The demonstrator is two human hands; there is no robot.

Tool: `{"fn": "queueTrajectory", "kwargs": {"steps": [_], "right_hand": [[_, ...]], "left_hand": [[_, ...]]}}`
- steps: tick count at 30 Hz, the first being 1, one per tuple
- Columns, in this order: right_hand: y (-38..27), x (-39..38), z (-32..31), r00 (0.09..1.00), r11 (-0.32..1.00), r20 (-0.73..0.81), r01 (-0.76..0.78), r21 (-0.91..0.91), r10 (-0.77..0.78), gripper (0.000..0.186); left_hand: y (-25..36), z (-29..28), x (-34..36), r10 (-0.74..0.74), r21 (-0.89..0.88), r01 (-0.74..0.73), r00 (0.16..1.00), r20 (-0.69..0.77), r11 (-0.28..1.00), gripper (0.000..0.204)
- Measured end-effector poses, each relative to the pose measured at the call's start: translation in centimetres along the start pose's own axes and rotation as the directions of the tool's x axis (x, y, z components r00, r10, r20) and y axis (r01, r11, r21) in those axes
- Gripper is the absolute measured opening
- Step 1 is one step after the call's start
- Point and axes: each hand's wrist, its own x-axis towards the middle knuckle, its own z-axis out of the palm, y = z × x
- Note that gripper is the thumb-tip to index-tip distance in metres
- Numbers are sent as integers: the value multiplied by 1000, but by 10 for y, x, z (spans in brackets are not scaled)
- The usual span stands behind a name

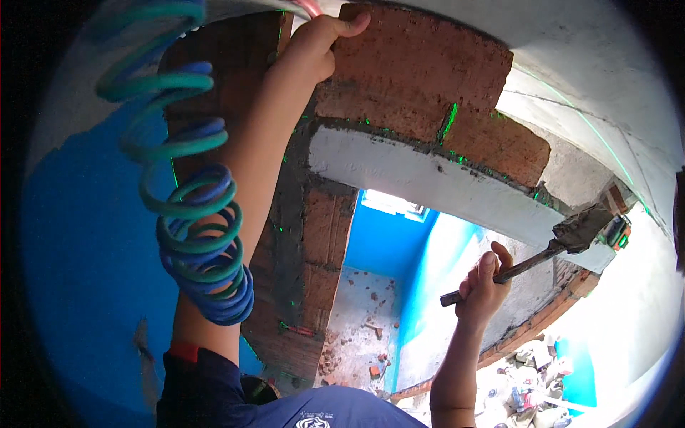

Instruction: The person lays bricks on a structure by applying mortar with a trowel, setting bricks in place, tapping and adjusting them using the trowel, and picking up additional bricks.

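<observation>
My left hand (325,43) is raised at the top centre, gripping the left edge of a red brick (421,60) in the wall; some fingers are hidden. Below that brick runs a pale lintel (378,160). At the right, my right hand (481,285) is closed around the dark handle of a trowel (574,232), whose blade carries grey mortar near the lintel's right end. A coiled green and blue hose (193,207) hangs in front of my left forearm. Bright green laser lines cross the bricks and the ceiling.
An opening under the lintel shows blue walls (389,239) and a floor (357,321) strewn with rubble. A small green device (618,235) is at the lintel's right end. A blue wall (78,257) stands at left; bags and debris (535,378) lie at lower right.
</observation>
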Motion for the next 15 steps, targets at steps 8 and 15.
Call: {"fn": "queueTrajectory", "kwargs": {"steps": [8, 15], "right_hand": [[7, -30, -24, 997, 987, 13, -78, -138, 80, 38], [0, -60, -28, 971, 961, -19, -239, -139, 238, 39]], "left_hand": [[-5, -18, 19, -65, -88, 87, 972, 226, 992, 52], [-5, -22, 23, -60, -87, 70, 991, 118, 994, 44]]}}
